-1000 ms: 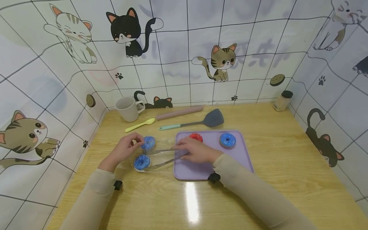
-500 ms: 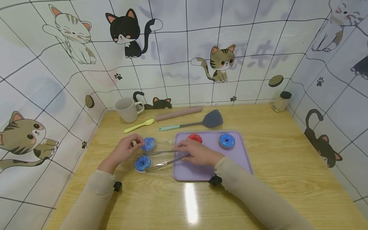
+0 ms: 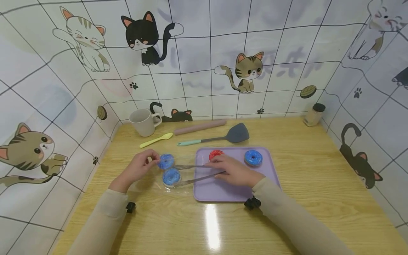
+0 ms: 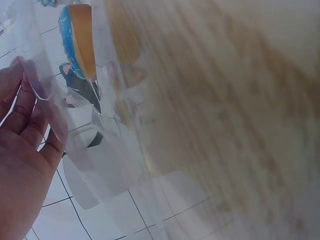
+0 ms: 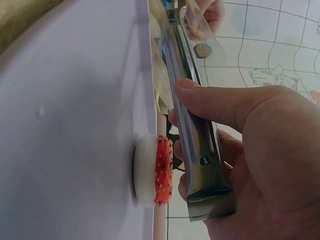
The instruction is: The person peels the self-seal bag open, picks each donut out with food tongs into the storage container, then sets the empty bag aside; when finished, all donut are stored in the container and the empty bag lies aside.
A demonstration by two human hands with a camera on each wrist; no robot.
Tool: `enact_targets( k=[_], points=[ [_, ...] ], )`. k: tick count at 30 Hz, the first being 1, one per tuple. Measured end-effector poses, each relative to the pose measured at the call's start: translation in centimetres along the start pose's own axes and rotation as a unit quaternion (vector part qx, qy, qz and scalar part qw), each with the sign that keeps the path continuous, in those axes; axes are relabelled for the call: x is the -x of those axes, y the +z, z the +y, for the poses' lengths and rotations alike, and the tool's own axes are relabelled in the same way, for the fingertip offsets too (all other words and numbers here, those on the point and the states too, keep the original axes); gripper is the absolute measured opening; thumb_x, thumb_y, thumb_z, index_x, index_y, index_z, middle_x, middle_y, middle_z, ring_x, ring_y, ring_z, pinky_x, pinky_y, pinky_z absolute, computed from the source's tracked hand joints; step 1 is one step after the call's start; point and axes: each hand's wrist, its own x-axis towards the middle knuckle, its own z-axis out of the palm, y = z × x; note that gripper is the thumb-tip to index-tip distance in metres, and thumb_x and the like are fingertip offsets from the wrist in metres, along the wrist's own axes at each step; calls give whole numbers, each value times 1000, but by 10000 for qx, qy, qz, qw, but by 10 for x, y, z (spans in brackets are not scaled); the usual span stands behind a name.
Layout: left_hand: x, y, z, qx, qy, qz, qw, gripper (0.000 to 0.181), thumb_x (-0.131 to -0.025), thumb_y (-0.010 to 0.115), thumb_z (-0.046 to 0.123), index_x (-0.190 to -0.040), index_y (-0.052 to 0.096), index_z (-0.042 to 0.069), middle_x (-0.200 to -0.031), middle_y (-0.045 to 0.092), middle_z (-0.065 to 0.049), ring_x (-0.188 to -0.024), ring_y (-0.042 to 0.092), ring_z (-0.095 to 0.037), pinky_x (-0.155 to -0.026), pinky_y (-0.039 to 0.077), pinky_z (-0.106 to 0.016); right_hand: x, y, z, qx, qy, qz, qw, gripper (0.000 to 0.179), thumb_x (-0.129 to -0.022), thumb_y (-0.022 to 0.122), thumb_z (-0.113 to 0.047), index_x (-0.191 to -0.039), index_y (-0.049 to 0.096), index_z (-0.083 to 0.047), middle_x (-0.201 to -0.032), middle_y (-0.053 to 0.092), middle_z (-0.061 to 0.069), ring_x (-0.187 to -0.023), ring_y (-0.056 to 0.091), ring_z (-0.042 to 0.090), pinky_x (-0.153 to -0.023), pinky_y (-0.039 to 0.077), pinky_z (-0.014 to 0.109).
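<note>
My left hand (image 3: 138, 168) pinches the edge of a clear plastic bag (image 4: 115, 165) lying spread toward the tray. Beside its fingertips is a blue-iced doughnut (image 3: 166, 161), seen through the plastic. My right hand (image 3: 237, 170) holds metal tongs (image 5: 195, 130), thumb on one arm and fingers on the other. Their two tips reach left into the bag, on either side of a second blue doughnut (image 3: 171, 177). Whether they grip it tightly I cannot tell. Under the right hand, a red-iced doughnut (image 5: 155, 170) sits on the purple tray (image 3: 216, 191), partly hidden in the head view.
Another blue doughnut (image 3: 253, 158) lies at the tray's back right. Behind are a grey mug (image 3: 142, 122), a yellow spoon (image 3: 156, 140), a rolling pin (image 3: 200, 127) and a spatula (image 3: 237, 133). A black-lidded jar (image 3: 314, 115) stands in the far right corner.
My right hand has drawn the tongs to the right. The nearer blue doughnut has shifted right with the tips. My left hand has stayed about where it was.
</note>
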Motion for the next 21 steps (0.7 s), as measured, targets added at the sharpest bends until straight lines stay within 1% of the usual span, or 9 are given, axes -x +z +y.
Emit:
enact_targets(
  k=[1,3,5,9,13,17,21],
  points=[
    [-1,0,1,-10,31,27,10000,3,-101,68,14,-101,66,14,-94,67,2,-88,57,-13,-72,45,-27,2,-1,2,-23,9,17,10000,52,-96,75,-17,-145,61,-19,-138,62,4,-131,55,24,-112,44,46],
    [-2,0,2,-23,89,74,9999,7,-99,69,10,-100,65,16,-94,68,2,-88,58,-13,-71,45,-27,8,-4,4,-48,-19,62,10000,52,-96,75,-17,-146,60,-20,-138,61,3,-131,54,23,-112,45,46],
    [-2,0,3,-11,126,76,9999,4,-99,69,11,-100,66,14,-94,68,1,-87,58,-13,-70,44,-26,14,-7,6,-68,25,92,9999,53,-96,74,-17,-147,59,-23,-139,60,1,-132,54,22,-111,45,46],
    [0,0,3,-27,63,69,10000,3,-100,69,13,-102,66,12,-94,68,0,-86,57,-14,-68,44,-26,29,-15,9,-128,152,153,9997,54,-98,73,-18,-149,57,-25,-140,59,-2,-132,54,20,-108,47,47],
    [1,1,1,-104,-44,64,9999,6,-101,69,16,-102,66,11,-95,68,0,-87,57,-13,-69,44,-26,44,-24,13,-182,213,280,9992,53,-99,71,-18,-149,57,-25,-137,60,-2,-129,54,19,-106,48,47],
    [1,1,0,-105,-64,24,9999,5,-100,69,15,-102,66,12,-95,68,0,-87,58,-14,-70,45,-26,60,-33,16,12,233,451,9987,54,-97,74,-18,-148,58,-27,-133,61,-2,-124,55,17,-101,50,45],
    [0,1,0,-94,-166,-47,9998,10,-102,68,20,-103,66,11,-97,68,1,-88,58,-13,-70,45,-26,77,-42,21,250,238,546,9979,57,-94,77,-18,-147,58,-30,-134,61,-2,-121,55,16,-96,50,43]
  ],
)
